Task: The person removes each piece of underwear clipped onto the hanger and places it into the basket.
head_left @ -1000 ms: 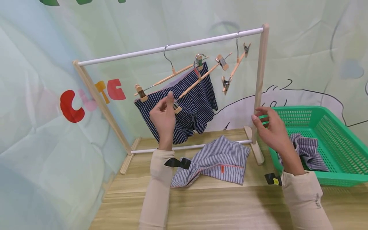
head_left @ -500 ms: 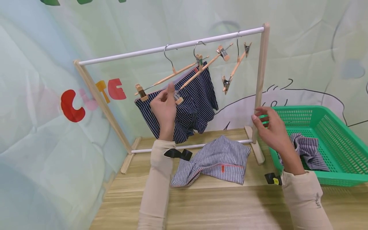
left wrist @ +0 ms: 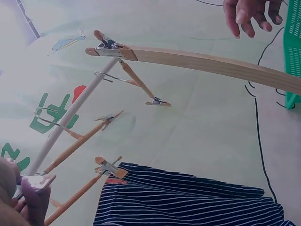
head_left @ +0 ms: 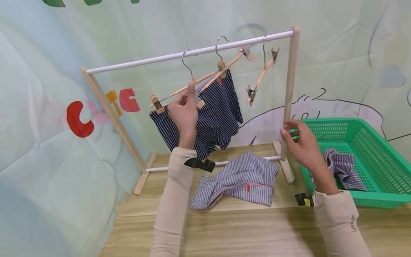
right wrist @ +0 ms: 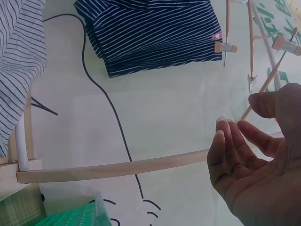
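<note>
My left hand [head_left: 183, 114] pinches one clip end of a wooden clip hanger [head_left: 232, 62] between thumb and fingers. This hanger's metal hook overlaps the white rail in the head view, and its clips bear no garment. Just behind it, navy striped shorts [head_left: 218, 117] hang from another clip hanger [head_left: 183, 89] on the rail. My right hand [head_left: 303, 144] is beside the rack's right post, fingers loosely bent, and the right wrist view shows nothing in its grasp. A grey striped garment [head_left: 247, 175] with orange edging lies on the table below.
The wooden rack [head_left: 291, 78] carries a white rail [head_left: 138, 63] and a third, bare clip hanger [head_left: 263, 75] near its right post. A green basket [head_left: 385, 198] on the right contains a striped garment [head_left: 346, 169]. Behind stands a pale printed backdrop [head_left: 38, 117].
My left hand has risen, carrying the hanger upward, so its hook went from below the rail to rail height, the top now above it. My right hand has stayed in place.
</note>
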The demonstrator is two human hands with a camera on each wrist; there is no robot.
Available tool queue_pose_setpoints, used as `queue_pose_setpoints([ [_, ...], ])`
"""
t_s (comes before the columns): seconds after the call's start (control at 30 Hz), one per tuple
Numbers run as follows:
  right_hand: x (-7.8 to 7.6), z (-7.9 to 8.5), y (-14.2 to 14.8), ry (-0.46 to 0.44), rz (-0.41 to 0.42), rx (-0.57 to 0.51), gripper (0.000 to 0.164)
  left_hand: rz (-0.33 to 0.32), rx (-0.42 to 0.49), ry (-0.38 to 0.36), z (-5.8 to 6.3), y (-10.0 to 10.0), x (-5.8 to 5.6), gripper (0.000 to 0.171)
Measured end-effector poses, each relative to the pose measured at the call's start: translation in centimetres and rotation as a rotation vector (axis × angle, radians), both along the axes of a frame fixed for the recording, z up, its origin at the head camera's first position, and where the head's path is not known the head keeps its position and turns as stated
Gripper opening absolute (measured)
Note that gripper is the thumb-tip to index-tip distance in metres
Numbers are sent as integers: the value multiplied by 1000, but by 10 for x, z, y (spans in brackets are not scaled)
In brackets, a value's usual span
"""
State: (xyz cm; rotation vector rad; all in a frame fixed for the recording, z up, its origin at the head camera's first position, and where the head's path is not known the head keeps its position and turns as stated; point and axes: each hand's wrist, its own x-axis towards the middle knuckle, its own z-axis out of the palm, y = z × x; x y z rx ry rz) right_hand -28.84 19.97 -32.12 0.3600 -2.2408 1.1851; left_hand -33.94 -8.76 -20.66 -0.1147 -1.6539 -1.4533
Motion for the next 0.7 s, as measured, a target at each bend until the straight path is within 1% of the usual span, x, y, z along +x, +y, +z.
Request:
queue_pose_setpoints([
  [0.07,-13,-12,6,15,-16,8,44,-2,4,0,2,2,-1,45],
  [0.17,-14,-14,7,13,-16,6,44,-1,7,-17,4,5,-1,46],
  [0.23,-13,-13,7,11,-7,0,45,-1,9,-29,4,7,-2,47],
  [0.3,0,-1,1,-7,9,-7,43,-4,14,-43,5,8,-2,49],
  [0.47,2,2,0,-19,10,-2,43,-7,21,-67,4,11,-3,51],
  [0.6,1,1,0,-22,8,-1,42,12,12,-82,4,13,-4,53],
  [0.7,1,1,-1,-22,4,6,42,18,-5,-79,3,12,-4,52],
])
